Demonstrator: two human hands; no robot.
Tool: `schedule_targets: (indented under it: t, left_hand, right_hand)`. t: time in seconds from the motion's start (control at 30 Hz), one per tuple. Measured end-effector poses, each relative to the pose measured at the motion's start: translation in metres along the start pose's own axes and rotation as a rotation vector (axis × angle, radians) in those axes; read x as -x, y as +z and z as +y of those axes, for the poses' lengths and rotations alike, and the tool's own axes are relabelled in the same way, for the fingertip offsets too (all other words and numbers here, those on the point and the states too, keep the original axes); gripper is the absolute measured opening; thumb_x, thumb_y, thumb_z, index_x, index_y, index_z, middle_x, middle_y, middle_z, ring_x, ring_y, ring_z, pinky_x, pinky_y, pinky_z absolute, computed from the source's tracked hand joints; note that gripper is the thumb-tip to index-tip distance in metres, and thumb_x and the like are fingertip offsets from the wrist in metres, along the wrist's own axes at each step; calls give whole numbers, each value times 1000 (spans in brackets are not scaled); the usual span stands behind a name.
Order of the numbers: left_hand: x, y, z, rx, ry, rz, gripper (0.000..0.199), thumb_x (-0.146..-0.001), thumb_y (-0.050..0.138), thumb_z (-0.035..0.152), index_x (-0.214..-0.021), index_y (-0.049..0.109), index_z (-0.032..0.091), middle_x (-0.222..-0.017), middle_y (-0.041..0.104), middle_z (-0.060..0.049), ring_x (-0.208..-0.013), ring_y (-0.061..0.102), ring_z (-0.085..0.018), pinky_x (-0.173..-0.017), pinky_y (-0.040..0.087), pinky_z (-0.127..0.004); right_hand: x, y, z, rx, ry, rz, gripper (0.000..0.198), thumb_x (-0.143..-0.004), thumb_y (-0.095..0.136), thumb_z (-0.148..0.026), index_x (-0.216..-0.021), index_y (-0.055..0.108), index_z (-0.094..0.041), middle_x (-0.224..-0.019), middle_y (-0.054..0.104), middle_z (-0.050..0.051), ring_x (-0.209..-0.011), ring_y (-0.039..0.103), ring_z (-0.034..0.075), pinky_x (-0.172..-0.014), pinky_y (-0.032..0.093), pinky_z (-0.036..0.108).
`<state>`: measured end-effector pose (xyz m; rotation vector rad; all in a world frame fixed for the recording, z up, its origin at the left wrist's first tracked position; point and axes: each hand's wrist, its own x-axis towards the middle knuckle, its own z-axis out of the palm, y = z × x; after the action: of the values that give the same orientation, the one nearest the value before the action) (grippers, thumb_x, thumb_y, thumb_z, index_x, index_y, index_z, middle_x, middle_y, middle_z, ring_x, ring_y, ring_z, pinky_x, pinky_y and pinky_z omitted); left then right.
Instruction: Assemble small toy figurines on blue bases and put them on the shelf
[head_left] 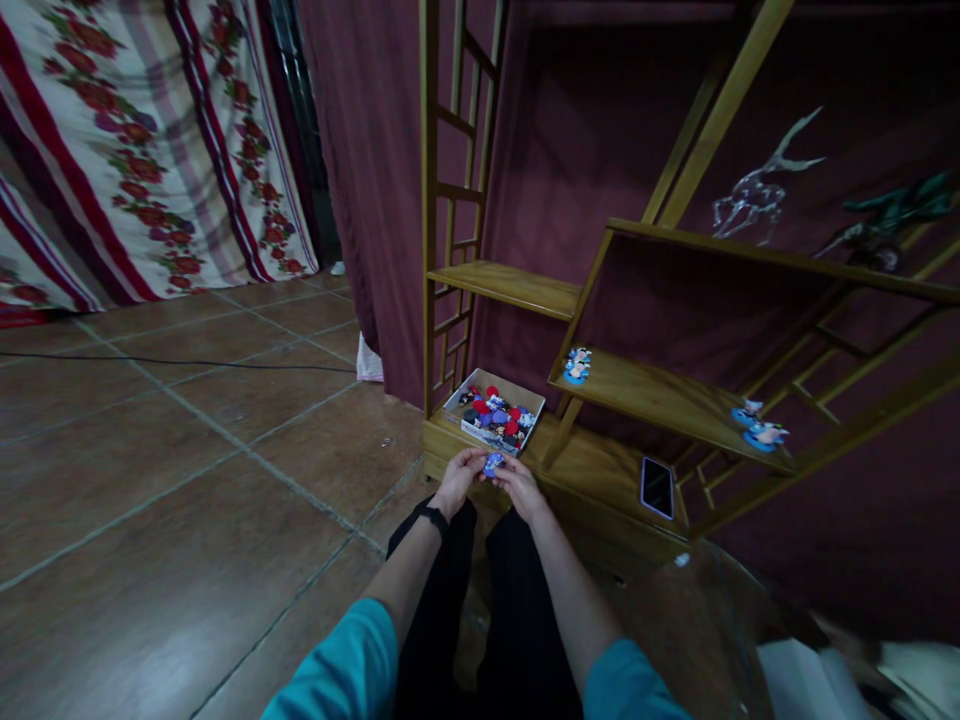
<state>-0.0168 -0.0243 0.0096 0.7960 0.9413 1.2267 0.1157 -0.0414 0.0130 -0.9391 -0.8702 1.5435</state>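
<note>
Between my two hands is a small purple-blue figurine (493, 464), held just in front of the low wooden shelf. My left hand (458, 482) pinches it from the left, and my right hand (519, 484) grips its right side. Its finer details are too small to make out. Right behind my fingers stands an open white box (531, 401) filled with several small figurines in red, purple, black and white. Small blue-and-white figurines stand on the raised shelf: one group (577, 366) at its left end and a pair (763, 434) near its right end.
The wooden shelf unit (517, 287) rises in front of me with uprights and stepped boards. A tablet or phone (657, 487) lies on the lowest board. A clear deer statue (752, 198) and a dark green ornament (892, 222) occupy the upper shelf. A black cable (187, 362) crosses the tiled floor.
</note>
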Motion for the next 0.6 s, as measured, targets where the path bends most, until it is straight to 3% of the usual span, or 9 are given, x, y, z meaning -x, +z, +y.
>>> schedule_targets:
  t: [0.27,0.6]
  left_hand:
    - [0,1,1,-2,15,-43,27,-58,72,33,-75,66,12,-64,63,-2,-49,52,-7,-50,41,-20]
    - [6,2,11,60,-88,-80,30,-59,72,20,-87,66,11,-75,67,-8,-64,60,-12,-63,45,-24]
  right_hand:
    - [-3,-4,4,-51,-3,-65,39,-61,69,-24,-99,62,-17,-97,66,6,-82,63,17,-75,47,29]
    - [-5,-6,5,-118,-6,-33,38,-60,70,-21,-97,62,-18,-101,64,6,-92,62,20,-85,46,37]
